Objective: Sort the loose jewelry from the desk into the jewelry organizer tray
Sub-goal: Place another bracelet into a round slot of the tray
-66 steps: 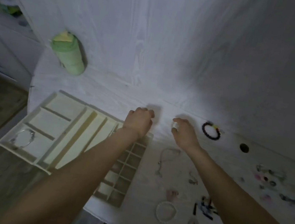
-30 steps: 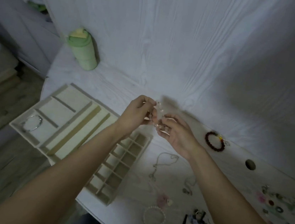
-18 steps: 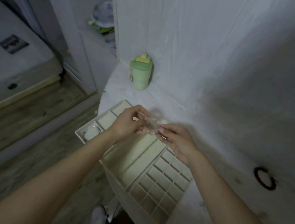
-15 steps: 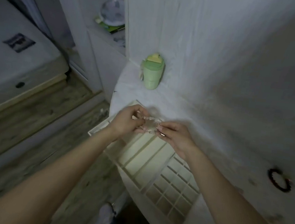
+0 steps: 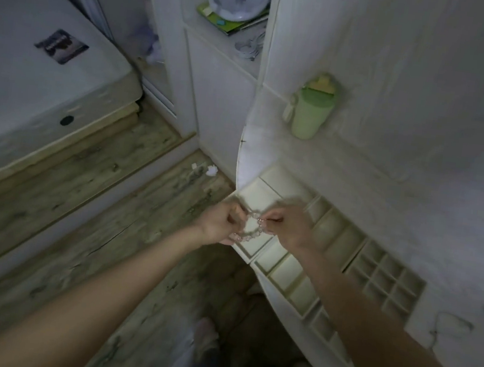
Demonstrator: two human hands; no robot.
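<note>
Both bare forearms reach up from six o'clock and meet over the white desk's (image 5: pixel 356 182) nine-o'clock edge. The cream jewelry organizer tray (image 5: pixel 331 240) lies under them, partly hidden by the right wrist. The left hand (image 5: pixel 220 222) and right hand (image 5: pixel 285 226) curl their fingers, pinching a clear beaded bracelet (image 5: pixel 252 227) stretched between them above the tray's large end compartment. Motion blur smears the beads.
</note>
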